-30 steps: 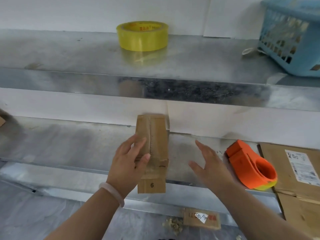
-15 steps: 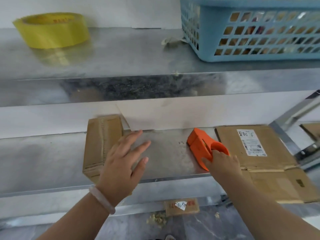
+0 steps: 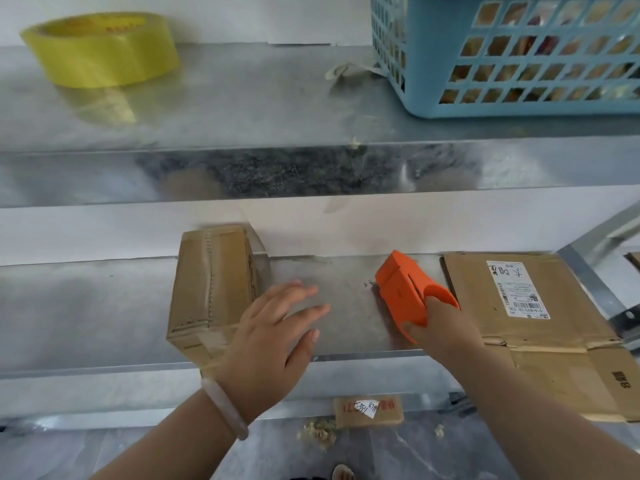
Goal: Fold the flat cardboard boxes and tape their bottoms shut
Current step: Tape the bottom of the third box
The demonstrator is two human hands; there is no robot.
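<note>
- Gripping the orange tape dispenser (image 3: 405, 292) with the right hand (image 3: 441, 329): thumb on its near side, a finger tucked into the rear loop. Dispenser is low over the lower shelf (image 3: 339, 306); can't tell if it's lifted clear.
- Left hand (image 3: 273, 344), at 9 o'clock from the dispenser, is released. Fingers are straight and spread over bare shelf, holding nothing.
- Small cardboard box (image 3: 213, 289) is at 10 o'clock from the left hand. It's folded up and lying on the shelf, near end past the front edge. The wrist overlaps its near corner; contact can't be told.
- Flat cardboard (image 3: 561, 348) with shipping label (image 3: 517, 289) is at 3 o'clock, just beside the dispenser. Not folded yet.
- Upper shelf (image 3: 242, 109): yellow tape roll (image 3: 100, 50) at 11 o'clock, blue basket (image 3: 519, 57) at 1 o'clock.
- Step, my read: fetching the taping tool.
- Next: carry the dispenser over to the box, steady the box with the left hand, run tape along the bottom seam. Unclear whether that seam is already taped or the dispenser loaded.
</note>
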